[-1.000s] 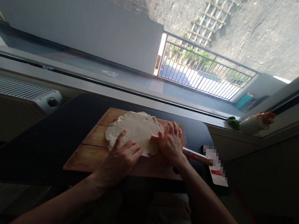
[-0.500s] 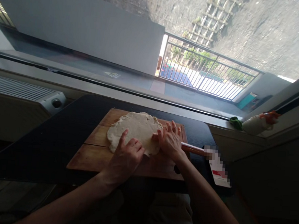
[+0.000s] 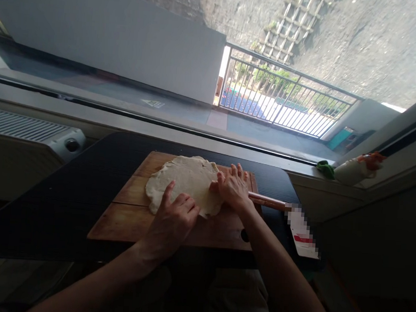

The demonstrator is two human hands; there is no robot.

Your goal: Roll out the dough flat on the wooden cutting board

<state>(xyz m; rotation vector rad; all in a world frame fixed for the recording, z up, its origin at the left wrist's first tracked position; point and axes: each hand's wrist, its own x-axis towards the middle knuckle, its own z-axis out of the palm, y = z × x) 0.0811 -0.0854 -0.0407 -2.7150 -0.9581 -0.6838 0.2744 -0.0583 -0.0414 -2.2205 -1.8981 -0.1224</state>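
A flat, irregular sheet of dough (image 3: 181, 175) lies on a wooden board (image 3: 121, 221). My left hand (image 3: 175, 215) rests at the near edge of the dough, one finger stretched out over it and the others bent. My right hand (image 3: 234, 186) lies palm down across a rolling pin (image 3: 267, 199), its fingers spread and pointing away from me. One end of the pin sits over the right part of the dough; its other end reaches past the board's right side. The underside of both hands is hidden.
The board stands on a dark table (image 3: 66, 189) below a window. At the table's right edge lies a partly blurred flat item with a red mark (image 3: 304, 239). A white pot (image 3: 351, 171) and a green thing (image 3: 325, 169) stand on the sill. A radiator (image 3: 28, 131) is at left.
The view has shifted slightly, so the scene sits a little further left. My hands, the rolling pin and the dough keep nearly the same places relative to each other.
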